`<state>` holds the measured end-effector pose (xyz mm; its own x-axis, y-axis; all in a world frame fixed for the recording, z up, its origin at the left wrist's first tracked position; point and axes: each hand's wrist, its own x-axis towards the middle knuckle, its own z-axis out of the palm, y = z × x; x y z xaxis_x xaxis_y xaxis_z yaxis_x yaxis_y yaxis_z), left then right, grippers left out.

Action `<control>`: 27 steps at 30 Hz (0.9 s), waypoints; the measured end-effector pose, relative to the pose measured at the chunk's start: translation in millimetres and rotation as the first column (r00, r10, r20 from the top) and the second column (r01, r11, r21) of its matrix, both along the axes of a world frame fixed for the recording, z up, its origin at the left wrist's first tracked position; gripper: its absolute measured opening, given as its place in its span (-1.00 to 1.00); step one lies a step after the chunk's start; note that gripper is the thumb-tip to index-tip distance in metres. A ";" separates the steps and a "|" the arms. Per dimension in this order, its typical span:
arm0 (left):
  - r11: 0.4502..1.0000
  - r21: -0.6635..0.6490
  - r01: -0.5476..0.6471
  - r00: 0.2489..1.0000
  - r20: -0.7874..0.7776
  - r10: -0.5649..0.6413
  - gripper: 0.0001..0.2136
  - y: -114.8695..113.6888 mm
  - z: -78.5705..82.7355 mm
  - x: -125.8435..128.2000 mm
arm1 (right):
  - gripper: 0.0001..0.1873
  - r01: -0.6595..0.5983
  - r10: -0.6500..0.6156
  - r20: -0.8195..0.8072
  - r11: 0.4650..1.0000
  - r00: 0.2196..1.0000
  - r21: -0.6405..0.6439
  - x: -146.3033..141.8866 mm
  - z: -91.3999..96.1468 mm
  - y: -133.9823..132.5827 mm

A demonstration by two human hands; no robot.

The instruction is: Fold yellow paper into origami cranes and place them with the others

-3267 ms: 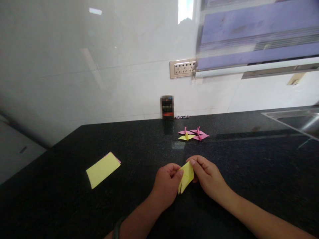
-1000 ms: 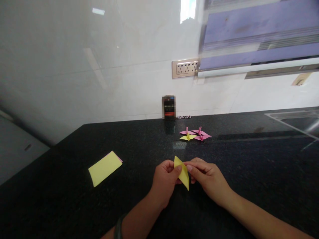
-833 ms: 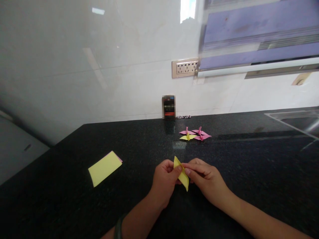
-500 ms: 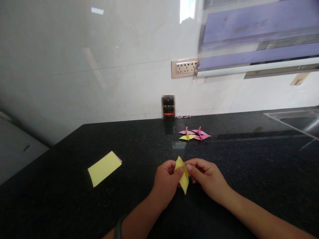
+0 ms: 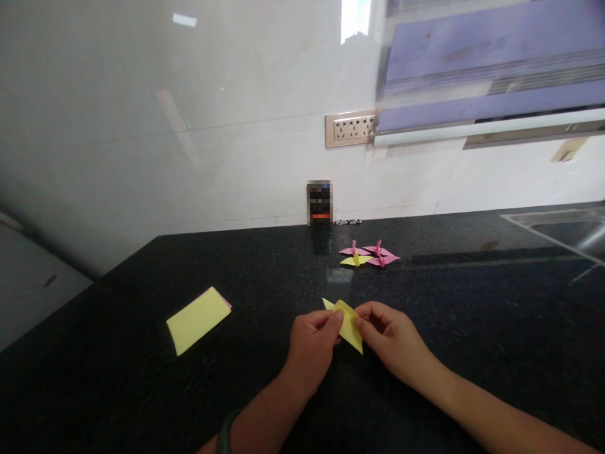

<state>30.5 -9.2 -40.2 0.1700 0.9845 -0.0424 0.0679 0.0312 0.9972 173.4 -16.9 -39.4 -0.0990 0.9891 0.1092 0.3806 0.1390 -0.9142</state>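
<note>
A folded piece of yellow paper [image 5: 350, 328] is held between my two hands above the dark countertop. My left hand [image 5: 314, 340] is closed on its left side, thumb lying on top and the other fingers mostly hidden beneath. On the right edge, my right hand [image 5: 390, 328] pinches the paper between thumb and fingers. One pointed corner sticks out at the upper left, another points down to the right. Beyond the hands stand several small folded paper cranes: one yellow crane [image 5: 356, 260] and pink ones, among them a pink crane [image 5: 382, 260].
A stack of yellow paper [image 5: 198, 320] with a pink sheet under it lies at the left on the black countertop [image 5: 265, 265]. By the wall stand a blurred dark box [image 5: 320, 205] and a beaded strand [image 5: 348, 222]. A sink edge [image 5: 548, 243] shows at right.
The yellow paper has turned in my hands, its lower point swinging to the right and a corner now showing at upper left. Both hands have shifted slightly; the cranes and stack stay put.
</note>
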 end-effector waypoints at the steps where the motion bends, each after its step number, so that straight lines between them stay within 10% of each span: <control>1: 1.000 0.000 0.016 1.000 -0.008 -0.016 -0.73 -0.4 -0.6 0.7 | -0.85 0.011 -0.013 0.046 0.999 0.999 0.049 0.5 0.7 -0.8; 10: 0.989 -0.136 0.058 0.996 -0.056 -0.066 -0.76 -1.0 6.6 7.3 | -0.84 -0.046 -0.039 0.306 0.963 0.951 0.266 1.3 7.7 -7.0; 27: 0.889 0.367 0.273 0.738 -0.673 0.051 -0.72 -6.7 6.1 4.3 | -0.82 -0.052 -0.038 0.345 0.967 0.938 0.249 3.2 6.3 -5.4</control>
